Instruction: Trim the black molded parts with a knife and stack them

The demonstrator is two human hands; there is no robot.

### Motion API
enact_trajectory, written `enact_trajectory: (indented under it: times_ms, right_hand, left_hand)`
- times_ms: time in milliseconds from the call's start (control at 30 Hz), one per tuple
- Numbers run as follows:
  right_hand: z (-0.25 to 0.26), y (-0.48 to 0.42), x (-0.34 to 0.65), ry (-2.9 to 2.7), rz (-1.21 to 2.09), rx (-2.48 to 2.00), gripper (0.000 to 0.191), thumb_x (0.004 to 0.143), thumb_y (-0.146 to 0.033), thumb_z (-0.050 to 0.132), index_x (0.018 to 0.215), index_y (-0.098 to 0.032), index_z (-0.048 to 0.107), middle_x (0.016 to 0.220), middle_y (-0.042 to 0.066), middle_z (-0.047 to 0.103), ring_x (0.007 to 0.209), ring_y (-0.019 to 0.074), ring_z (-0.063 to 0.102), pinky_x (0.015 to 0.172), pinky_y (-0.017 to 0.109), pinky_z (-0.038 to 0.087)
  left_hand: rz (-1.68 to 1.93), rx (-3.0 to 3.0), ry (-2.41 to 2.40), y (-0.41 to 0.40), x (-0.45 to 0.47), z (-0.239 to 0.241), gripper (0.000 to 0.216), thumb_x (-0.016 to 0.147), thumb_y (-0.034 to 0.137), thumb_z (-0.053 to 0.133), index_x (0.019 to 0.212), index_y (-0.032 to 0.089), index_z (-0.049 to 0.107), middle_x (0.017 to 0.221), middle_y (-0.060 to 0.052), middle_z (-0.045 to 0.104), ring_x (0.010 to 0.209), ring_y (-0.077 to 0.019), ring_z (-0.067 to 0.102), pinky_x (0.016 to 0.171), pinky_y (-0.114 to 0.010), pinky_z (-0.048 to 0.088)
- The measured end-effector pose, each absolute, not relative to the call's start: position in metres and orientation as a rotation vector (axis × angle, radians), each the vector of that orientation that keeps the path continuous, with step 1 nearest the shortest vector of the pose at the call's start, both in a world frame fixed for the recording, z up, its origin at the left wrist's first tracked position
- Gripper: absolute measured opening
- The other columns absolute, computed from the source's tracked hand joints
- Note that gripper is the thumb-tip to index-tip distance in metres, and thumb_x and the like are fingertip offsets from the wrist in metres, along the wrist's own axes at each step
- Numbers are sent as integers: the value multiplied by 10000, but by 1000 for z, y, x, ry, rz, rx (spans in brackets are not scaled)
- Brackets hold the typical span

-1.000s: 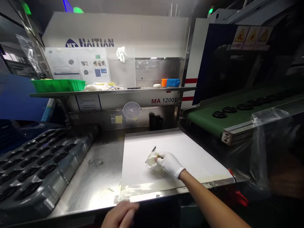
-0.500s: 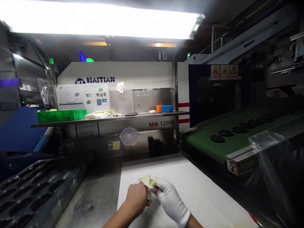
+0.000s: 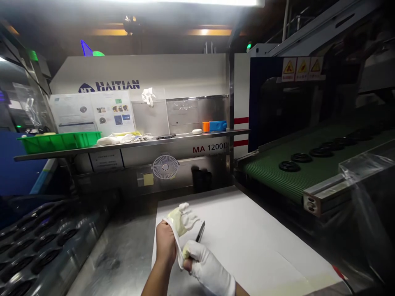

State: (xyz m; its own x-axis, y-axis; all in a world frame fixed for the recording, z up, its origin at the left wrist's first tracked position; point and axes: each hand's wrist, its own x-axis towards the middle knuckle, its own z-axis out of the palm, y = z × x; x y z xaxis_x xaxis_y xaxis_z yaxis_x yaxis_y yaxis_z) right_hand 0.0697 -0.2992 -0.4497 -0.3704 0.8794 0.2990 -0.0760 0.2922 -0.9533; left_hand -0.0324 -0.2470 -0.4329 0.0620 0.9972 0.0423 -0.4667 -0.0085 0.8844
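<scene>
A white glove with pale yellow fingertips and palm [image 3: 177, 218] is stretched between my two hands above the white sheet [image 3: 237, 230], its limp fingers pointing away. My bare left hand [image 3: 165, 242] is closed at the left side of the cuff; its fingertips are hidden by the cloth. My right hand [image 3: 205, 263] wears a matching white glove, with a bare thumb tip showing, and pinches the cuff's lower edge. A craft knife [image 3: 200, 232] shows just beyond my right hand, blade pointing away; whether it lies on the sheet or is held I cannot tell.
At left, a tray [image 3: 77, 246] holds several black round parts. More black rings [image 3: 289, 166] sit on the green conveyor [image 3: 265, 174] at right. A shelf [image 3: 182, 135] ahead carries a green bin [image 3: 61, 142], cloths and small boxes. A white fan [image 3: 166, 167] hangs below.
The crumpled glove has been spread out, its cuff pulled wide and fingers now showing. My hands have moved apart, the left leftward. The craft knife has come into clearer sight. The view has tilted down.
</scene>
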Motion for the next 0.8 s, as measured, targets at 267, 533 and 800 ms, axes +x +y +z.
enact_trajectory:
  times_ms: [267,533,800]
  right_hand:
    - [-446,-310,59,-1710,1115,-875,60,527,-157,447,514,-195,402,604,-31,429,618,121,390,597,278,301]
    - [-462,-307,46,-1644,1146,-871,76,525,-149,433,513,-200,378,598,-29,410,588,112,382,555,262,331]
    - [-484,-299,52,-1701,928,-995,118,592,-133,456,570,-202,363,624,-37,374,624,114,389,583,256,336]
  left_hand:
    - [1034,810,557,-276,-37,-404,280,699,238,653,945,105,662,761,-103,686,747,-252,660,729,-362,514]
    - [1147,770,445,-265,-28,-406,392,733,349,626,1056,126,630,951,-139,686,932,-311,635,864,-445,472]
    - [1168,1764,980,-248,-49,-434,359,750,232,537,1099,206,619,1120,-101,647,1078,-250,551,1003,-382,358]
